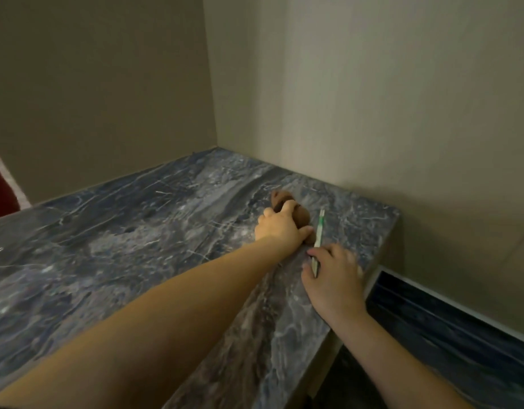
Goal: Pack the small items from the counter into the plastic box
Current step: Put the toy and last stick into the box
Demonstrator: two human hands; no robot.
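A small brown soft item [299, 214] lies near the far right corner of the dark marble counter [136, 246]. My left hand [280, 228] covers its near side, fingers curled over it. Just right of it lies a thin white and green stick-like item [319, 237]. My right hand [333, 276] rests on the near end of that stick, fingers closing around it. No plastic box is in view.
Beige walls meet in a corner behind the counter. The counter's right edge [381, 261] drops to a lower dark ledge [446, 320]. A red object [1, 187] sits at the far left edge of the view.
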